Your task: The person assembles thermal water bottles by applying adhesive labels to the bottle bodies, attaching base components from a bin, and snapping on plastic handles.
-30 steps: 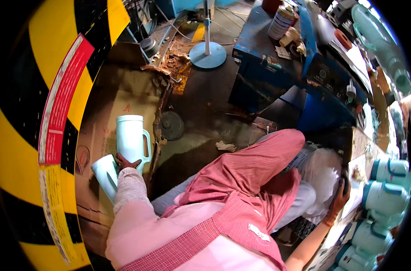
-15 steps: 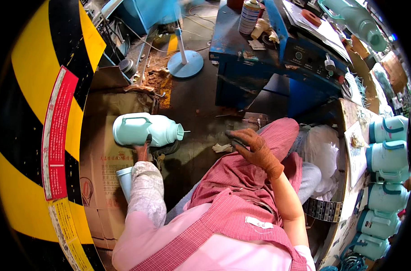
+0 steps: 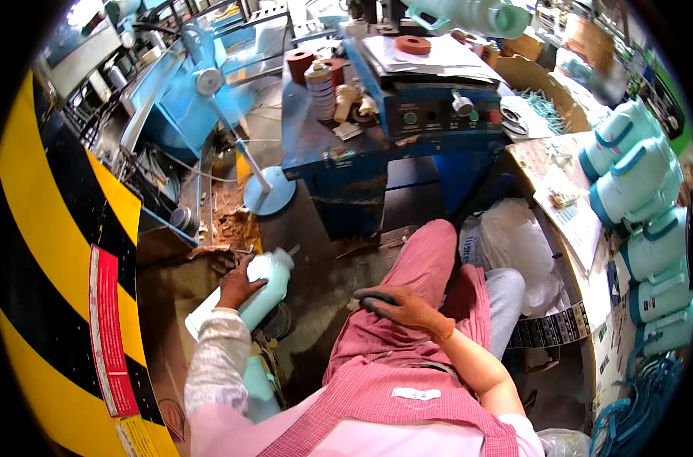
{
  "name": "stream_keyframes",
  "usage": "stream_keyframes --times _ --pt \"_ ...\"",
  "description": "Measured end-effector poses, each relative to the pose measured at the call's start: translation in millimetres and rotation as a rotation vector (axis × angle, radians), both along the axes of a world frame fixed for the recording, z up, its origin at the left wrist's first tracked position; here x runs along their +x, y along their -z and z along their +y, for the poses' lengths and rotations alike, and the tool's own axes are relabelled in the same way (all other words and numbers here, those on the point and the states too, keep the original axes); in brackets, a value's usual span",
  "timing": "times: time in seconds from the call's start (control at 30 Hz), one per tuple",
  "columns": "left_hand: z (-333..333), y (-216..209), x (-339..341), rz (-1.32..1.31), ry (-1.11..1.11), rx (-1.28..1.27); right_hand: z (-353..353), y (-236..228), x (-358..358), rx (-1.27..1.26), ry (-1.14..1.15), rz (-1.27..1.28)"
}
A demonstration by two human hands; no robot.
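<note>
1. Our left hand [image 3: 240, 286] is closed part-way around a pale green flask [image 3: 264, 299], thumb visible along its side; the fingers underneath are hidden.
2. The flask slants just beyond and to the right of that hand, its neck [image 3: 281, 260] pointing up and away, slightly blurred.
3. Our right hand [image 3: 407, 306] rests over the red apron [image 3: 392, 358], fingers loosely bent, nothing visible in it; we cannot see its palm.
4. To handle the flask well, we should keep the left grip broad on the body, since smooth walls could slip in a glove.
5. The free right hand could steady the neck end, limiting any twist at the left wrist.
6. We ought to mind the second pale green piece [image 3: 261, 385], nearer us than the left hand, beside its forearm, and avoid knocking them together.
</note>
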State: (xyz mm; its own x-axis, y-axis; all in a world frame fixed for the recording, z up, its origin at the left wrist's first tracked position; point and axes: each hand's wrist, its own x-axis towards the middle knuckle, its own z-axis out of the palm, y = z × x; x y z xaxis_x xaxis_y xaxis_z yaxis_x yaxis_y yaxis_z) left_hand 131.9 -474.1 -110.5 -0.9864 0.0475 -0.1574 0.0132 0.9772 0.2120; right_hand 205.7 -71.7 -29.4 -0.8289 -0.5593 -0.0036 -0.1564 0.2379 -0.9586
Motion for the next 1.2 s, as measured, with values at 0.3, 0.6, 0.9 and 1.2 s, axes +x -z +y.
stream_keyframes --times 0.3,0.6,0.9,1.2 --pt "287.8 -211.4 24.6 0.373 0.315 1.562 8.1 -89.5 2.5 -0.303 0.458 0.245" --pt "372.5 -293.0 -33.7 0.759 0.908 1.153 137.7 -76.2 21.5 -0.635 0.685 0.312" --pt "369.8 -314.0 -28.9 0.865 1.184 0.408 185.8 -55.2 48.0 0.066 0.569 0.714" --pt "365.4 -308.7 -59.0 0.656 1.267 0.406 347.4 8.5 190.0 1.178 1.578 0.643"
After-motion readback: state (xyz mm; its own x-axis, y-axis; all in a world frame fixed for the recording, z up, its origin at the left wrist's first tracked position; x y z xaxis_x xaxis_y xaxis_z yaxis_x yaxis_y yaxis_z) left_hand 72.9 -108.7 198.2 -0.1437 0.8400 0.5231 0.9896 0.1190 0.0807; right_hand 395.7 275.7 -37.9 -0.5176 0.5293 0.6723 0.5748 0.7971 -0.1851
